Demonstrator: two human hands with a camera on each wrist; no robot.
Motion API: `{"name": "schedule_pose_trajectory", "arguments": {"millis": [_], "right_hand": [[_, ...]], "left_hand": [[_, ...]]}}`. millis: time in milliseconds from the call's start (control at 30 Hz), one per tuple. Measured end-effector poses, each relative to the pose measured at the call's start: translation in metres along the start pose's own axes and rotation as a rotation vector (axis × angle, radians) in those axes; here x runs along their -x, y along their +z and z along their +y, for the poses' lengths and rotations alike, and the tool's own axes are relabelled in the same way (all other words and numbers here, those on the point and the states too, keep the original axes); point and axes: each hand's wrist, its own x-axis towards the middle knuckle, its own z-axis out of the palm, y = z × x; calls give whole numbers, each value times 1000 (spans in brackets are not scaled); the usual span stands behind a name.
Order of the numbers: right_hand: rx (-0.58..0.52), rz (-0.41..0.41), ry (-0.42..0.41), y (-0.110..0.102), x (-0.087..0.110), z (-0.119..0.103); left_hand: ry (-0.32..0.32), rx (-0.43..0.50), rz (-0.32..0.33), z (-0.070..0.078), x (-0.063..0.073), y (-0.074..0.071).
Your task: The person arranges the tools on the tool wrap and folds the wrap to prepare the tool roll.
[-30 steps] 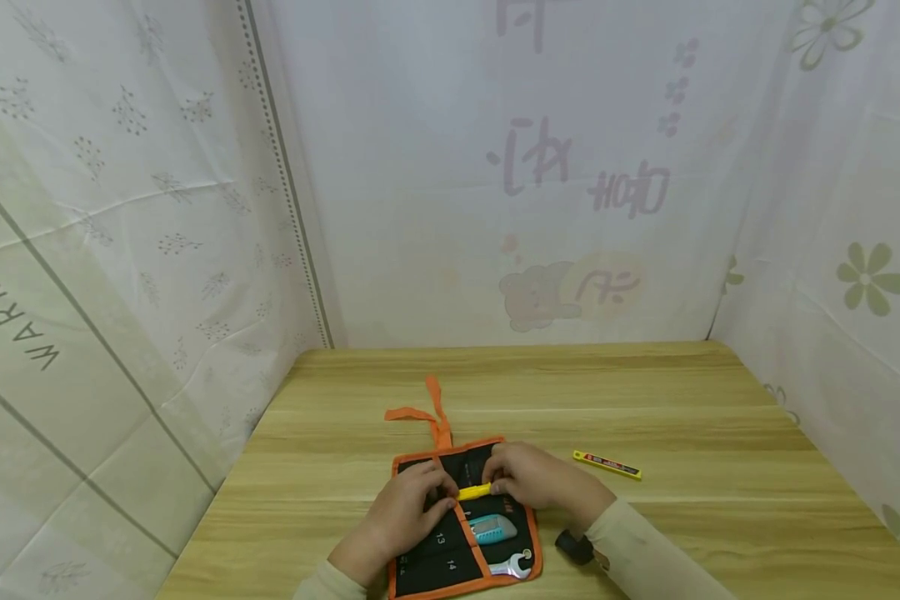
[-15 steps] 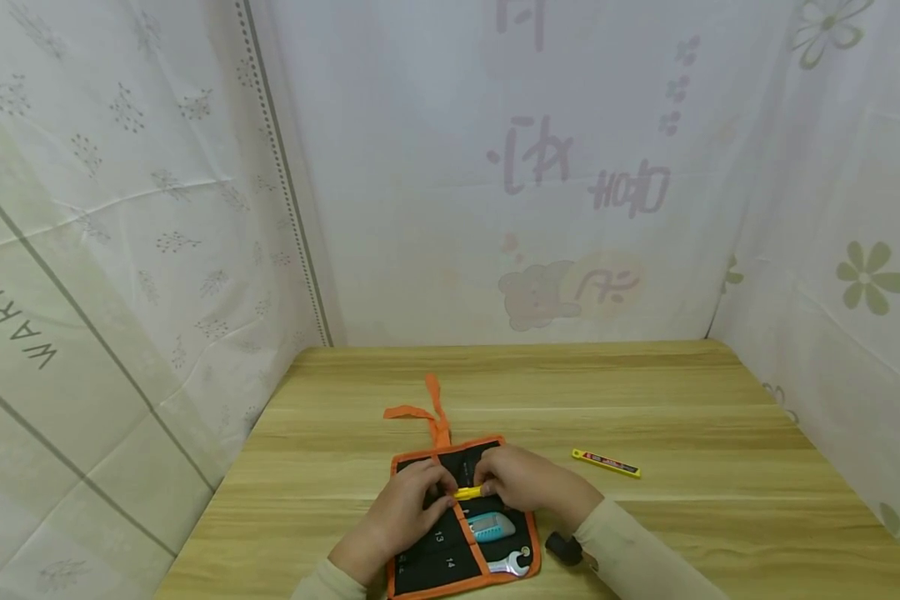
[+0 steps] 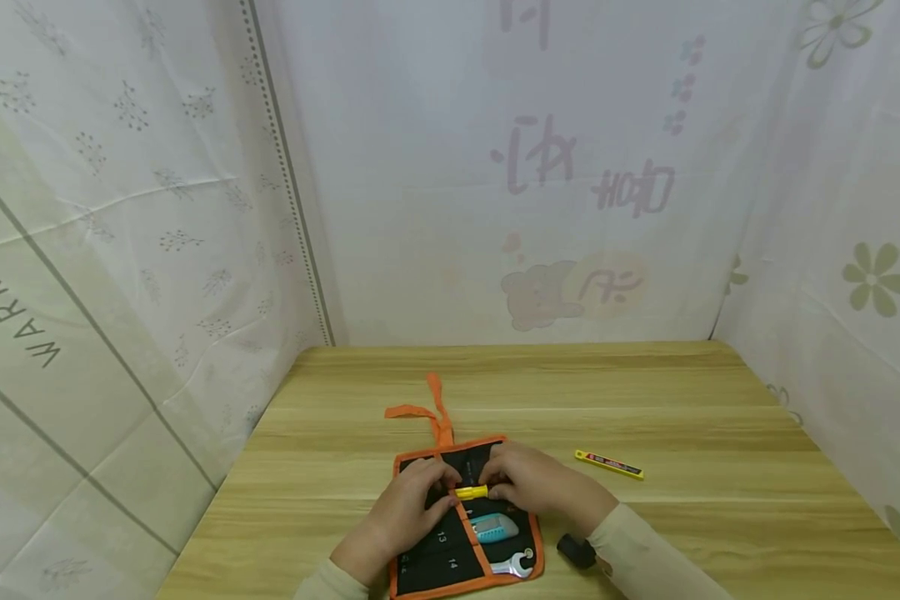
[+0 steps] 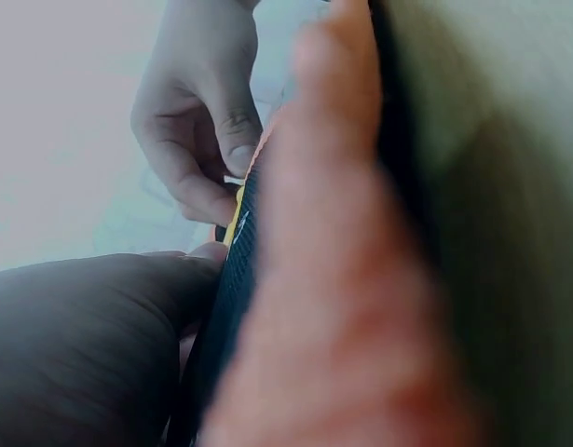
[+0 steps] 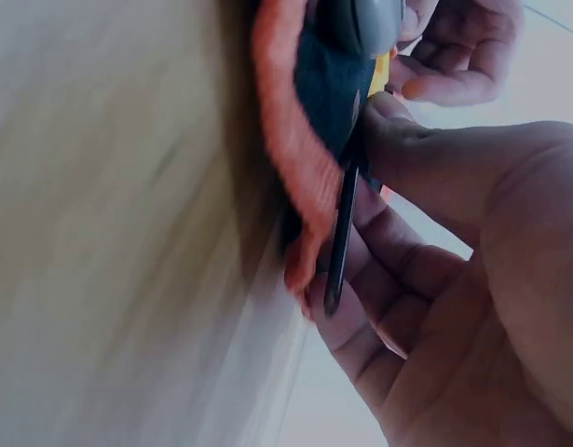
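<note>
A black tool roll (image 3: 427,568) with orange trim lies unrolled on the table. Across its upper part sits a screwdriver with a yellow handle (image 3: 472,492), partly in a pocket; its dark shaft (image 5: 340,244) shows in the right wrist view. My left hand (image 3: 403,510) pinches the pocket edge at the roll's middle strip, beside the handle's left end. At the other end my right hand (image 3: 543,483) holds the screwdriver between thumb and fingers. Just below, a turquoise utility knife (image 3: 495,527) and an open-end wrench (image 3: 513,565) stick out of their pockets.
A slim yellow blade case (image 3: 610,464) lies on the table (image 3: 570,392) to the right of the roll. Orange tie straps (image 3: 437,412) spread out beyond the roll's far edge. A black object (image 3: 576,551) sits by my right sleeve.
My right fingers slid slightly left along the yellow handle, then eased back right, leaving more of it showing now. My left hand and the roll have hardly moved.
</note>
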Motion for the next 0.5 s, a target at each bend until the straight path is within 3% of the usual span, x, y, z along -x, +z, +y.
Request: {"name": "schedule_pose_trajectory", "arguments": {"millis": [500], "right_hand": [[-49, 30, 75, -7, 19, 16]], "left_hand": [[3, -70, 62, 0, 1, -1]]}}
